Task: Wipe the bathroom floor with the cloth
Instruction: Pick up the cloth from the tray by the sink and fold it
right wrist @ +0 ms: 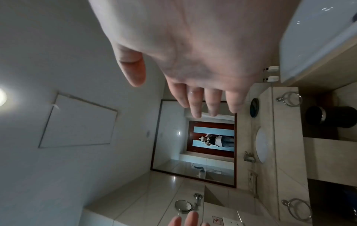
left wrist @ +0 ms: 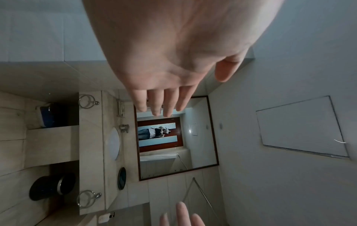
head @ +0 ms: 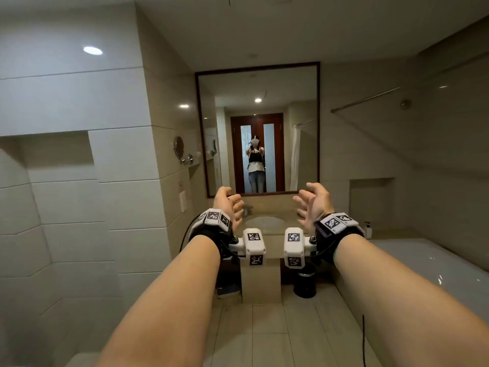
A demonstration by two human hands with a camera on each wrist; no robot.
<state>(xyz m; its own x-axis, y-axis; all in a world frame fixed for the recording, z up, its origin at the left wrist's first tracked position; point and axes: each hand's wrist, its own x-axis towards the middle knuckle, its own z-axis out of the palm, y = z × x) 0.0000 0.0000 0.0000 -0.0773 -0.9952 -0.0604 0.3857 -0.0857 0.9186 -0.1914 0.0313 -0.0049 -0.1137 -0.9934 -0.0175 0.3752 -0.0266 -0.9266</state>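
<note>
Out in front of the big dark-framed wall mirror [head: 258,128], both arms reach forward at chest height. The left hand [head: 229,205] and the right hand [head: 313,202] face each other, palms in, fingers spread loose; each grip is wide and holds nothing. My guess is that the hands are raised like this to start, before any work. No cloth shows in any view, so I cannot tell where it is. The pale tiled bathroom floor [head: 277,335] lies below, well apart from both hands. A black round bin [head: 304,283] stands under the beige stone worktop [head: 275,231]. The black-and-white square codes on the wrist bands carry no words I can read.
</note>
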